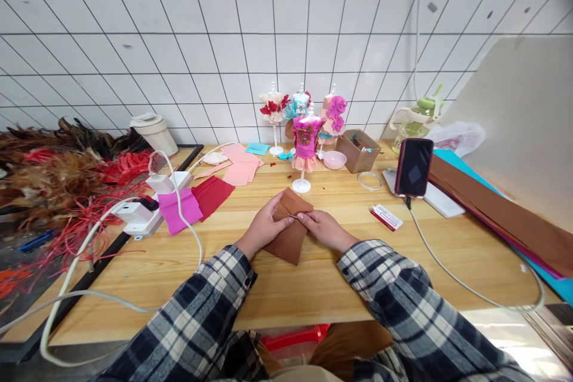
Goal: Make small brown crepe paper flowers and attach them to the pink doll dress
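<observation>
Brown sheet (289,245) in left fingers (283,224), right fingers (309,219) against it

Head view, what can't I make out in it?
In the head view:
Parts of the brown piece: covered by the left hand and right hand.
Lettering on the packet: too small.
Bottom of the box: hidden by its walls.
Long brown sheet: cut off by the right edge.

The brown sheet (286,245) is hiding some fingers of the left hand (264,228), and a thin pale sliver (292,216) by the right hand (326,228) is appearing too small to identify. The magenta-clad dress form (305,143) is partly blocking the blue-clad one (295,108). The feathers (58,170) are running past the left edge.
</observation>
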Demonstrator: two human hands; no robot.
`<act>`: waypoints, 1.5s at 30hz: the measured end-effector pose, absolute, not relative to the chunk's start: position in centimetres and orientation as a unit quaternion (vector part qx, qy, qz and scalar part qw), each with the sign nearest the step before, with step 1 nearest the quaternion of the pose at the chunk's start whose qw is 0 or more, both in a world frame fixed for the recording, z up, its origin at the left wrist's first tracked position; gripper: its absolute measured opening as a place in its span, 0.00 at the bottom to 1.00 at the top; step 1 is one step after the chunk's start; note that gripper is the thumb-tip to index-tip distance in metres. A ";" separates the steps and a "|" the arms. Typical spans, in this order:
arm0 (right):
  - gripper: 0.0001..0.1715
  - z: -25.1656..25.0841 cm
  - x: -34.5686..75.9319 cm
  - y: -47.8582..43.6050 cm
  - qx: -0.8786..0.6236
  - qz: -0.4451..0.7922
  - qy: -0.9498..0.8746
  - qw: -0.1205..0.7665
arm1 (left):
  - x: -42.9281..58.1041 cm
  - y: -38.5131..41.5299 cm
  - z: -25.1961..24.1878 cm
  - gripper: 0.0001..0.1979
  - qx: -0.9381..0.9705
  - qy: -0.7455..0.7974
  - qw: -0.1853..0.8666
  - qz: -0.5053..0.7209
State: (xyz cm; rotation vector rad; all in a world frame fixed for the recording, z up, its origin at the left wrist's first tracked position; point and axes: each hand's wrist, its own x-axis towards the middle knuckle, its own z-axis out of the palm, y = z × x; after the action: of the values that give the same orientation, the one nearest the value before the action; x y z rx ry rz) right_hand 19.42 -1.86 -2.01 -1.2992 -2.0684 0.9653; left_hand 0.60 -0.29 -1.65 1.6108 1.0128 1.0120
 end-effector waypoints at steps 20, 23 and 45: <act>0.28 -2.2 19.2 -1.9 -0.487 0.354 -0.759 0.249 | 0.7 -0.4 -1.6 0.43 0.661 0.418 0.476 0.402; 0.28 -2.4 19.3 -1.8 -0.490 0.355 -0.757 0.246 | 0.7 -0.6 -1.5 0.44 0.648 0.420 0.490 0.404; 0.32 -2.1 19.4 -1.9 -0.506 0.389 -0.719 0.276 | 0.1 -0.8 -0.6 0.44 0.597 0.366 0.595 0.394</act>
State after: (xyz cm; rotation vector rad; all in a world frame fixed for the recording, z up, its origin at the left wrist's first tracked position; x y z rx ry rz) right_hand 19.44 -1.90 -2.06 -1.3588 -1.9311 1.0456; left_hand 0.11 -0.81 -0.64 1.3874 0.8497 0.9155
